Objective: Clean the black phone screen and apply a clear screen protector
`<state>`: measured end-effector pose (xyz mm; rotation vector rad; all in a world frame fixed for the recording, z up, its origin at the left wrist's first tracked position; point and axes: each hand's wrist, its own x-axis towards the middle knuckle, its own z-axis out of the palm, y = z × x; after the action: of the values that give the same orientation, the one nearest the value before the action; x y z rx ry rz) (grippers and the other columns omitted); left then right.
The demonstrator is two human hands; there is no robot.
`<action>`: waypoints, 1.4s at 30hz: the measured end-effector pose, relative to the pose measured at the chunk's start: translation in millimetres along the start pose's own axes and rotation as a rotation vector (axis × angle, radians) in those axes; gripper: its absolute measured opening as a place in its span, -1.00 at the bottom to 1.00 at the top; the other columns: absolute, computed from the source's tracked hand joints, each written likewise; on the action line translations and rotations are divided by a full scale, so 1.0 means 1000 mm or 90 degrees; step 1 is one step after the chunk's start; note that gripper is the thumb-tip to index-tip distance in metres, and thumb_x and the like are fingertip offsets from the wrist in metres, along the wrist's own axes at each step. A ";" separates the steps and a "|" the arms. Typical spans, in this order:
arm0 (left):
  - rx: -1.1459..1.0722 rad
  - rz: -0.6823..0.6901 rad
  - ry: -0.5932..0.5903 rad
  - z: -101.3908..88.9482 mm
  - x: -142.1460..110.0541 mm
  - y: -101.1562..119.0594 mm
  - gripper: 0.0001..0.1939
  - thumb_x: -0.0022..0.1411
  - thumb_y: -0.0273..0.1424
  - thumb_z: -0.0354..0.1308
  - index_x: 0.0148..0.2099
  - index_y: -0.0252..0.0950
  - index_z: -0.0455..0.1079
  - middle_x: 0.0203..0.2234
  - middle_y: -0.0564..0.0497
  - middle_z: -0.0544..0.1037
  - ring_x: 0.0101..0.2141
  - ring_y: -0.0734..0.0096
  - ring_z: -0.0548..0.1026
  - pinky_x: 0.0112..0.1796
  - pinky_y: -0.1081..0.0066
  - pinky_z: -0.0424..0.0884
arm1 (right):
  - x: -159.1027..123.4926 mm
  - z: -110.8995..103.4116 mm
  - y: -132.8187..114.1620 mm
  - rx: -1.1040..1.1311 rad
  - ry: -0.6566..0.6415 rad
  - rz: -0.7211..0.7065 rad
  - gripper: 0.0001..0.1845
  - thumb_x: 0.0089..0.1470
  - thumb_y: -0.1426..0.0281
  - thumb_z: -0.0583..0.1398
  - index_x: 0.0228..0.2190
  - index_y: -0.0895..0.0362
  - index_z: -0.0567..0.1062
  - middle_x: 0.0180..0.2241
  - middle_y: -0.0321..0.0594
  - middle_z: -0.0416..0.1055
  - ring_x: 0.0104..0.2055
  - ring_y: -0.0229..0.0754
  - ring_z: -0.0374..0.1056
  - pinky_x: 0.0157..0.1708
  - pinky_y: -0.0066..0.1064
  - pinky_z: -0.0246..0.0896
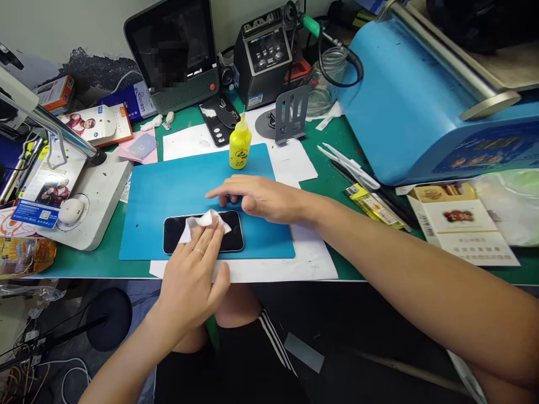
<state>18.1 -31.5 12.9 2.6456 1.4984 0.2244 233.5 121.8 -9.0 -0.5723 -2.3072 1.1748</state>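
A smartphone [232, 234] with a black screen lies flat on a blue mat [177, 182]. My left hand [194, 275] presses a folded white wipe [191, 226] against the screen, fingers straight and close together. The wipe's part under the fingertips is hidden. Just beyond the phone's right end, my right hand [267, 197] hovers low over the mat, its index finger stretched out and the others loosely bent, with nothing held. Behind that hand stands a yellow dropper bottle [240, 147], upright near the mat's back edge.
A grey phone stand [291, 115], a black control unit [261, 59] and a screen device [172, 50] stand behind. At right are a blue machine [391, 101], tweezers [349, 165] and a cigarette pack [463, 224]. A lamp base [95, 207] sits left.
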 end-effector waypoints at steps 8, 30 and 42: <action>-0.027 0.043 0.015 0.005 -0.007 0.016 -0.36 0.53 -0.19 -0.03 0.45 -0.53 0.19 0.43 -0.26 0.25 0.43 -0.05 0.22 0.29 0.03 0.40 | -0.003 0.000 0.002 0.006 -0.003 -0.015 0.14 0.13 -0.41 -0.25 0.20 0.16 0.50 -0.15 -0.04 0.49 -0.09 -0.01 0.36 -0.03 -0.13 0.23; -0.076 -0.046 0.122 -0.018 -0.029 -0.126 -0.41 0.56 -0.06 -0.05 0.43 -0.29 0.27 0.38 -0.25 0.35 0.37 -0.02 0.32 0.39 -0.15 0.17 | 0.021 0.030 -0.066 -0.318 -0.078 0.081 -0.21 0.27 -0.20 0.10 0.21 0.13 0.48 -0.01 0.07 0.54 0.01 0.18 0.46 -0.12 -0.03 0.39; -0.106 0.064 0.065 -0.026 -0.019 -0.128 -0.06 0.34 0.21 0.13 0.50 -0.31 0.12 0.24 -0.28 0.48 0.27 -0.08 0.43 0.39 -0.19 0.15 | 0.062 0.081 -0.073 -0.406 -0.116 0.075 -0.52 0.13 0.07 0.37 -0.16 0.24 0.52 -0.19 0.02 0.42 -0.17 0.09 0.32 -0.23 -0.11 0.35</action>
<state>-104.1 18.1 17.8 2.6131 1.3116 0.4774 125.7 66.9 23.7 -0.8581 -2.8413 0.5274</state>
